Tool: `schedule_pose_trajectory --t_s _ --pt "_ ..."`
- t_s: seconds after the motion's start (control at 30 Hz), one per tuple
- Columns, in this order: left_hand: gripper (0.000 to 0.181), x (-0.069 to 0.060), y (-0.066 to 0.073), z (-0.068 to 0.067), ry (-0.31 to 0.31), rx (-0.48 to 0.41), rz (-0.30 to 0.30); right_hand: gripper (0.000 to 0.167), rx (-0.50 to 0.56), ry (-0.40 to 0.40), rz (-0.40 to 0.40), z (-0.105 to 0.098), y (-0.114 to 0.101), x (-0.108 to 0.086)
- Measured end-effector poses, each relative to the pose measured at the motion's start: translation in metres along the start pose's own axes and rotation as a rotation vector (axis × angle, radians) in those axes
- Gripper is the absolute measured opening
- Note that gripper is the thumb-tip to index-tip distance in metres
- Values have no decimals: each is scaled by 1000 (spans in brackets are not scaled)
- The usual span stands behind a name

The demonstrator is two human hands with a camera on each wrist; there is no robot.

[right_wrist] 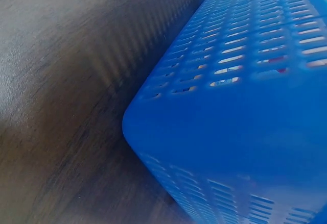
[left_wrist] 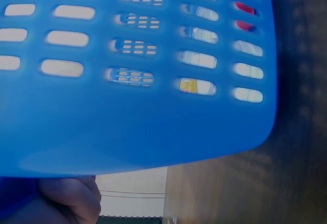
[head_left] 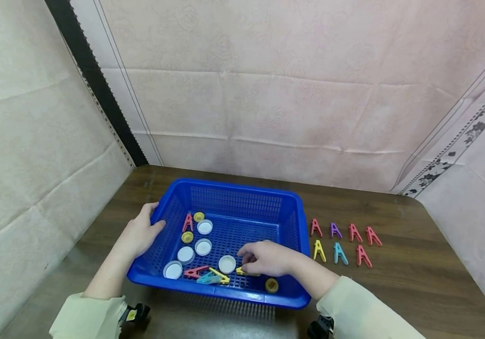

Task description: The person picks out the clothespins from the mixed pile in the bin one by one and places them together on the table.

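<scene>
Seven A-shaped clips [head_left: 338,250] beside slotted basket [head_left: 217,292]

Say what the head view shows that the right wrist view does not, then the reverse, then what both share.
Of these two, only the head view shows the left hand, the right hand inside the blue basket, and seven clothespins on the wooden table.

Only the right wrist view shows the basket's slotted outer walls, close up around a corner.

Both show the basket and the table.
</scene>
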State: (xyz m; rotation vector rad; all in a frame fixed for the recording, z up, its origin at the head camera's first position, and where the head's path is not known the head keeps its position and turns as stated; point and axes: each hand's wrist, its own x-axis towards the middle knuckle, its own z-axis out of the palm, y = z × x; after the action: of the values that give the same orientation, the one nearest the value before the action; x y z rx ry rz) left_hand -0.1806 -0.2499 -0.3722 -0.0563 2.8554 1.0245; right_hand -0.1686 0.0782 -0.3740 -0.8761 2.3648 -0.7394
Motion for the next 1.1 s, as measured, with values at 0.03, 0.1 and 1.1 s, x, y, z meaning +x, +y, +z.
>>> schedule_pose_trajectory --t_s 0.03,0.1,1.1 --pt "61 0 0 0 0 0 0 39 1 5 -4 0 0 0" --pt "61 0 0 0 -1 -1 -1 38 1 8 -8 -1 -1 -1" --pt "61 0 -1 1 0 3 2 41 -129 -24 20 -1 0 5"
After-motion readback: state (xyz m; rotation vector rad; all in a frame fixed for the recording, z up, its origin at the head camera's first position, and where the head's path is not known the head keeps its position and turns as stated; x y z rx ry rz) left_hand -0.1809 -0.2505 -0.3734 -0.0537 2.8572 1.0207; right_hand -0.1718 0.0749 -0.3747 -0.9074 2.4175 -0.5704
